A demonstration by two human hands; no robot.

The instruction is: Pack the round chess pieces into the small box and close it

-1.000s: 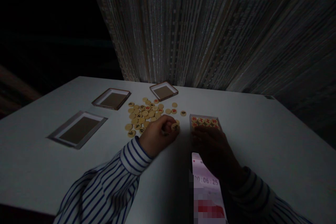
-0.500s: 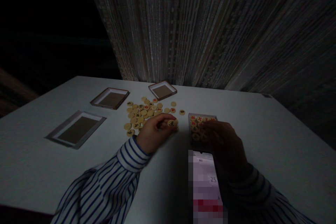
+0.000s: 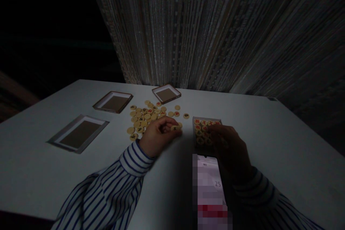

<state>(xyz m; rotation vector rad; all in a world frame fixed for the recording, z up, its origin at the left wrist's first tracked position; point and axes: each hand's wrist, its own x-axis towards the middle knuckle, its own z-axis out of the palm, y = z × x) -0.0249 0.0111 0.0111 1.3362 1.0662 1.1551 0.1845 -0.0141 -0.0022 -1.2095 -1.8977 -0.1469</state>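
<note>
Between the thumb and fingers of my left hand (image 3: pixel 159 134) is a round wooden piece (image 3: pixel 175 128) with a dark character; a second pale piece shows just behind it. My right hand (image 3: pixel 230 149) is over the right part of a small box (image 3: pixel 194 133) holding rows of pieces, red characters at the back and dark ones nearer. Its fingers are bent and close together, their tips at the pieces; shadow hides what they hold, if anything. A loose pile of pieces (image 3: pixel 147 116), some blank side up, lies beyond and left of my left hand.
Two brown-rimmed trays (image 3: pixel 113 101) (image 3: pixel 166 93) stand at the back of the white table (image 3: pixel 269 129). A grey-rimmed tray (image 3: pixel 78 133) lies at the left. A lit phone (image 3: pixel 211 183) lies in front of the box. Behind the table hangs a string curtain (image 3: pixel 172 36).
The held piece in my left hand has tilted and sits slightly lower, with the pale piece behind it now showing more. My right hand's fingers have shifted slightly over the box.
</note>
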